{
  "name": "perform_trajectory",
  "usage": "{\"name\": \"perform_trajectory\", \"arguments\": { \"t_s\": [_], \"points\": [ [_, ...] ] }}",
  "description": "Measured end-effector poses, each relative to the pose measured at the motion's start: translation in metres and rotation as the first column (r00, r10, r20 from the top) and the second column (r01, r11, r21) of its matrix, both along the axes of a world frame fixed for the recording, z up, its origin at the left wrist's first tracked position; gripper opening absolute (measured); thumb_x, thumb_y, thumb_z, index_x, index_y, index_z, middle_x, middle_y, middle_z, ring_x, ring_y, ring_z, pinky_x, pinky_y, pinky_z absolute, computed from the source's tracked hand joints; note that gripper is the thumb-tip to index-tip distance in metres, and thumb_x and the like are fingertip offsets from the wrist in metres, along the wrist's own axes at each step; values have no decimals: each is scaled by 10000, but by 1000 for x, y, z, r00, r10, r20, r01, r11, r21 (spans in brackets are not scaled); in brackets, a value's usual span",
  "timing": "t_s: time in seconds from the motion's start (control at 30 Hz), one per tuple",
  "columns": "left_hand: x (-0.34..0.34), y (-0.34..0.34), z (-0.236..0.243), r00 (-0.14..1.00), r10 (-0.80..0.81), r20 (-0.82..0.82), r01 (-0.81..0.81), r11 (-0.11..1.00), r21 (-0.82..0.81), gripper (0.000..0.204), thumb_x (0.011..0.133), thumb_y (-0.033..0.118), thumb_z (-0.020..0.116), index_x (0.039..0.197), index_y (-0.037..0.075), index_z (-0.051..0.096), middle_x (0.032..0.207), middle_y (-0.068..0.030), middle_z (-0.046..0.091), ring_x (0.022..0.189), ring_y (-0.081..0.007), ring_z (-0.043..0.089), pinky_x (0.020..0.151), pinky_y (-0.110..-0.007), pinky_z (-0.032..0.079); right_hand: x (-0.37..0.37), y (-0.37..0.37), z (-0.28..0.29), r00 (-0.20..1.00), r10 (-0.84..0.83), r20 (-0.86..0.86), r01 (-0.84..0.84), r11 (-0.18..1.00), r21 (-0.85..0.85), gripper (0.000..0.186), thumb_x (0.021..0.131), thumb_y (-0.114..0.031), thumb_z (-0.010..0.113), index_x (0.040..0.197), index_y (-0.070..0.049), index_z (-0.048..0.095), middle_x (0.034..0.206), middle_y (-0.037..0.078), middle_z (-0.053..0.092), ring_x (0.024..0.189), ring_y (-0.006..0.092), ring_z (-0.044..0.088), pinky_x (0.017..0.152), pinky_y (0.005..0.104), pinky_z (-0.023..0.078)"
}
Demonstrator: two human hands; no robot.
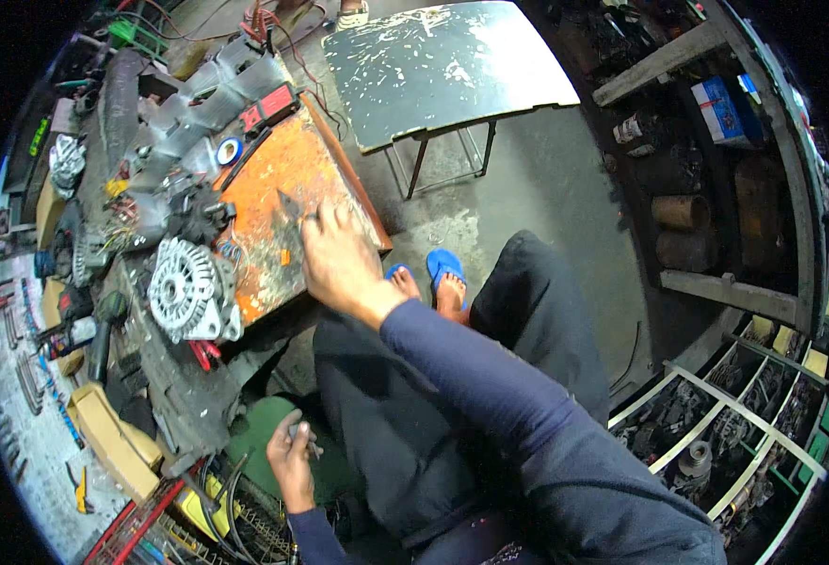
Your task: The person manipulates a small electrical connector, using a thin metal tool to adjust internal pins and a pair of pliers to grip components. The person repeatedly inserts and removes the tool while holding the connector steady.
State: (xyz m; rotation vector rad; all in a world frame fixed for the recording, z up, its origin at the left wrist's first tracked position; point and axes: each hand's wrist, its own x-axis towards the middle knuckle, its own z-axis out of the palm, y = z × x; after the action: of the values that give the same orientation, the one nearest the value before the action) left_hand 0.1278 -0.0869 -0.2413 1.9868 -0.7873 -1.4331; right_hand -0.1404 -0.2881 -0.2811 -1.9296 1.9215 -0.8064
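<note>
One dark pointed tool (288, 205), exact type unclear, sits at or just above the orange counter (292, 155), toward its right edge. Right hand (341, 264) is the nearer: tool shows just past its fingers (329, 222), long axis running away from them, tip toward the far-left. Those fingers bend down; undersides hidden, can't tell if they grasp it. Left hand (292, 463) well apart, off the near edge, fingers curled, hold unclear. Alternator (186, 290) beside the near-left corner.

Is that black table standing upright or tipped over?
Upright: the table stands top up, its legs reaching down toward the floor.
</note>
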Motion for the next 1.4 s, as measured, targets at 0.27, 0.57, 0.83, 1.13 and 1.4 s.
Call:
{"name": "perform_trajectory", "arguments": {
  "t_s": [0.27,0.57,0.83,1.13,1.4],
  "points": [
    [-90,-81,42,946,-12,-323,13,1000,1,507,1019,289,660,1398,-31,552,899,-107,665,725,-148,635,683,-324,578,-105,74,-162,703,-625,339,497,773,394,217,901,-135,685,1081,-16,709,1073,226,696,1015,403,678,899,453,544],
    [-226,-114,-30,897,-111,-427,258,917,304,408,939,-12,738,1329,-36,622,1155,-84,719,1016,-160,679,917,-299,548,-140,78,-462,950,-312,-2,225,682,695,378,876,-136,689,1247,-64,686,1122,295,655,1096,486,639,929,525,546],
    [-229,-129,-32,882,-429,-196,448,892,61,384,893,60,792,1251,-38,693,1108,-145,730,976,-204,684,897,-342,552,-159,24,-472,977,-173,-128,214,717,663,306,834,-163,705,1097,-8,711,1076,290,698,1035,464,677,898,511,560],
    [-221,-88,61,937,-206,-283,121,950,-289,338,869,23,825,1191,-11,729,1150,-130,742,1094,-199,695,959,-335,541,-200,83,-196,553,-503,664,-31,784,620,298,862,61,543,1105,118,707,907,163,728,713,207,723,655,344,598],
    [-182,12,176,866,-484,124,405,534,-742,387,815,-2,855,1172,-20,705,1150,-124,711,1060,-192,687,946,-324,547,-184,197,126,126,-350,928,-60,931,359,137,883,-19,790,929,24,669,840,103,707,660,174,676,647,295,569]
  ]
}}
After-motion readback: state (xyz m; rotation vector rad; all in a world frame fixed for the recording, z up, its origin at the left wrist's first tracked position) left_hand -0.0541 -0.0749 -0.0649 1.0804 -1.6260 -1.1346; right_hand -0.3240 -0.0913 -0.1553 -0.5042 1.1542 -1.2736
